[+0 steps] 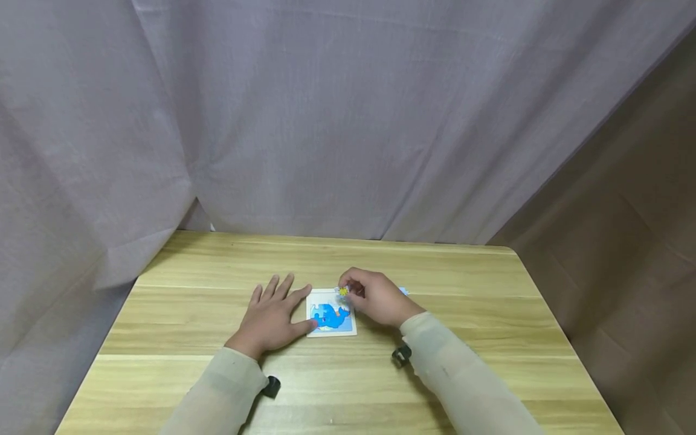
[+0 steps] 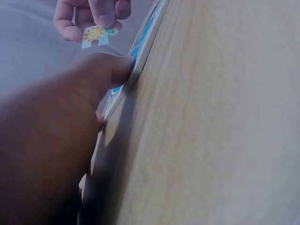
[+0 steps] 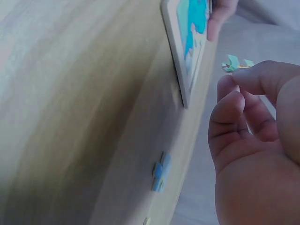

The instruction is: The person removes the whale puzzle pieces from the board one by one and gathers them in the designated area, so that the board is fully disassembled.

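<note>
A square puzzle board (image 1: 331,333) with a pale rim and a blue animal picture lies on the table. My left hand (image 1: 272,320) is spread flat at its left side, fingers straight. The left thumb (image 2: 123,68) rests on the board's near left edge. My right hand (image 1: 380,297) pinches a puzzle piece (image 2: 94,35) between thumb and fingertips, held above the board's upper right corner. The piece is light blue with a yellow sun on it. In the right wrist view it shows just past the thumb (image 3: 262,77).
Another light blue puzzle piece (image 3: 161,172) lies on the wooden table (image 1: 337,386), right of the board and partly behind the right hand in the head view. Below it, a small bit of something (image 3: 147,221) is cut off by the frame. A grey curtain (image 1: 326,121) hangs behind the table.
</note>
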The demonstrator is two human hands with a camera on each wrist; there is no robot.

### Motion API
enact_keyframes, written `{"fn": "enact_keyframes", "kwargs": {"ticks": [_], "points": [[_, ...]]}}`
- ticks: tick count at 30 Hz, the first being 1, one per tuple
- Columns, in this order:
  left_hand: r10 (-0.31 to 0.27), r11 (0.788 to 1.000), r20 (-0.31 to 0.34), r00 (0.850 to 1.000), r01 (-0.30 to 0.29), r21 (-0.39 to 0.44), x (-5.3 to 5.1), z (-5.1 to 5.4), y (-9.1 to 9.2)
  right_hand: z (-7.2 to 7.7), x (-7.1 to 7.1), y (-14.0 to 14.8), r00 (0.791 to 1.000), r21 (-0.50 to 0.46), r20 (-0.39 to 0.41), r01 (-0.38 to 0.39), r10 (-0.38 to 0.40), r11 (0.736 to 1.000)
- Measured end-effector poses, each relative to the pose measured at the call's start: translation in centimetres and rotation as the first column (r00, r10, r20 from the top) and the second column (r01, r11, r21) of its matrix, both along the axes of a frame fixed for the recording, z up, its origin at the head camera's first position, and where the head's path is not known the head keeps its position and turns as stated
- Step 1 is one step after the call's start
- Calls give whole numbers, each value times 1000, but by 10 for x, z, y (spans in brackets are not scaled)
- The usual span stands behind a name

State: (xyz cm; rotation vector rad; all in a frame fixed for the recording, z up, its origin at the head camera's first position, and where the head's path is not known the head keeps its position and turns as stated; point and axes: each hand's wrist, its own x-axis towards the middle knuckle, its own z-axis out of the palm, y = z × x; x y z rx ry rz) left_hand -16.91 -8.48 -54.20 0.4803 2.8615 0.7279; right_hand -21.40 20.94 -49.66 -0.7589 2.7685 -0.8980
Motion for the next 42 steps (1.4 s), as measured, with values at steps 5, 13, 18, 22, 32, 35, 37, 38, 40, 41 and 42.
{"fn": "enact_keyframes", "kwargs": {"ticks": [5, 13, 18, 22, 32, 35, 37, 38, 40, 41, 42], "points": [[5, 1000, 3, 1000, -5, -1, 0, 0, 0, 7, -2, 12, 993, -58, 81, 86, -81, 995], [-1, 1000, 5, 1000, 1, 0, 1, -2, 0, 16, -7, 49, 961, -95, 173, 234, -216, 968], [-2, 1000, 3, 1000, 2, 1, 0, -3, 0, 20, -11, 73, 939, -95, 217, 293, -267, 951], [-3, 1000, 6, 1000, 3, 4, 0, -4, 0, 18, -13, 90, 922, -83, 251, 324, -295, 942], [-4, 1000, -17, 1000, 4, -10, -1, -4, -2, 9, -15, 123, 888, -66, 253, 411, -384, 909], [-7, 1000, -14, 1000, 7, -8, 0, -4, -1, 8, -13, 132, 875, -69, 263, 438, -407, 896], [-7, 1000, -13, 1000, 7, -8, 0, -3, -1, 7, -11, 136, 868, -70, 268, 451, -418, 890], [-8, 1000, -12, 1000, 7, -9, 0, -3, -1, 6, -11, 138, 863, -67, 272, 459, -426, 886], [-7, 1000, -14, 1000, 7, -12, 0, -3, -1, 6, -9, 141, 860, -66, 276, 462, -429, 884], [-7, 1000, -14, 1000, 7, -13, 0, -3, -1, 5, -9, 143, 858, -62, 278, 465, -432, 883], [-7, 1000, -15, 1000, 7, -14, 0, -3, -1, 5, -8, 144, 855, -63, 282, 468, -434, 881]]}}
